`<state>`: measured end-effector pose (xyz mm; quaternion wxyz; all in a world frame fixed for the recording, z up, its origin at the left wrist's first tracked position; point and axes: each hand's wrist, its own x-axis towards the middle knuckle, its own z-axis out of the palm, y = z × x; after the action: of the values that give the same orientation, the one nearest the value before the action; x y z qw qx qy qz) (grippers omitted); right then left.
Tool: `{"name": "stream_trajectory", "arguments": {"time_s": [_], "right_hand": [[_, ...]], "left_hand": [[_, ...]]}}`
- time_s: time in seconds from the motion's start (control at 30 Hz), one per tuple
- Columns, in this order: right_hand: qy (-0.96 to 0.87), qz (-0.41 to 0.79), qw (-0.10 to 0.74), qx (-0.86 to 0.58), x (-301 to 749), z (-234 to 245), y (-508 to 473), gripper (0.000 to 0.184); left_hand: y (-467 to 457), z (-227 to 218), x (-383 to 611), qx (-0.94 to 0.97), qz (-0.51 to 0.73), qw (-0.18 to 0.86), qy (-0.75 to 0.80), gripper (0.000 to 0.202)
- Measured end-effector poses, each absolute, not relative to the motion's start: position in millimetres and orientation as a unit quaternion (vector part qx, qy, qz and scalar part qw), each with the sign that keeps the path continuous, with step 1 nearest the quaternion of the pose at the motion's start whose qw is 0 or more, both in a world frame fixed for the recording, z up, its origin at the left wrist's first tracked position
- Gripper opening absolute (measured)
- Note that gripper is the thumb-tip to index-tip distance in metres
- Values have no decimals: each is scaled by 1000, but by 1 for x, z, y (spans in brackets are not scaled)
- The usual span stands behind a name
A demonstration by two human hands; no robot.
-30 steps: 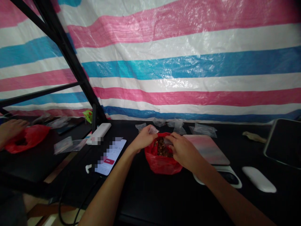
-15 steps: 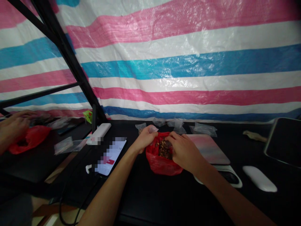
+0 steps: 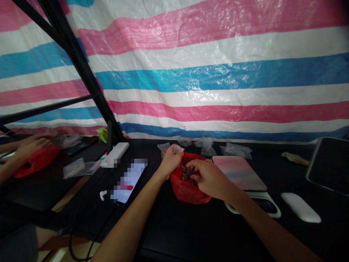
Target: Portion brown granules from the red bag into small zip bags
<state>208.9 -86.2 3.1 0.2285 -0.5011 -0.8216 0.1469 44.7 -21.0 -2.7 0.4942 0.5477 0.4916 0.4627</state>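
A red plastic bag (image 3: 188, 194) sits open on the black table, with small brown pieces (image 3: 186, 173) inside; they look like nuts or dried bits. At the bag's left rim my left hand (image 3: 171, 160) is closed on a small clear plastic bag (image 3: 178, 149), mostly hidden by the fingers. My right hand (image 3: 209, 178) reaches into the red bag from the right. Its fingers and thumb curl around some of the brown pieces. Just behind my left hand lies a clear bag with brown pieces in it (image 3: 163, 150).
A kitchen scale with a shiny plate (image 3: 240, 173) stands right of the red bag, beside a white mouse-shaped object (image 3: 301, 207). Clear bags (image 3: 236, 150) lie along the back. Left are a phone (image 3: 129, 182), an earbud (image 3: 103, 195) and another person's hands (image 3: 32, 147) at a red bag (image 3: 38, 162).
My right hand has moved from the red bag's upper right edge down into the brown pieces, its fingers now curled. My left hand has stayed nearly in place.
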Motion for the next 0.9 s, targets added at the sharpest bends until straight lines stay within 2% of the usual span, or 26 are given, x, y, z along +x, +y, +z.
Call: {"name": "stream_trajectory", "arguments": {"time_s": [0.2,0.43,0.5,0.57,0.67,0.8,0.9], "right_hand": [[-801,155,252,-520,207,0,-84,37],[-764,239,304,-516,214,-5,-75,38],[-752,254,325,-514,218,-5,-72,35],[-738,261,350,-515,222,-2,-69,33],[-720,255,393,-513,227,4,-66,33],[-710,229,433,-506,229,11,-65,33],[-725,203,436,-494,228,12,-67,36]], "left_hand": [[-18,-5,49,542,512,433,506,18],[-23,14,44,519,544,503,427,24],[-22,16,39,568,559,441,413,22],[-19,15,33,640,560,333,406,19],[-14,10,24,737,496,221,403,20],[-14,5,19,803,382,198,412,30],[-19,6,21,832,330,178,409,30]]}}
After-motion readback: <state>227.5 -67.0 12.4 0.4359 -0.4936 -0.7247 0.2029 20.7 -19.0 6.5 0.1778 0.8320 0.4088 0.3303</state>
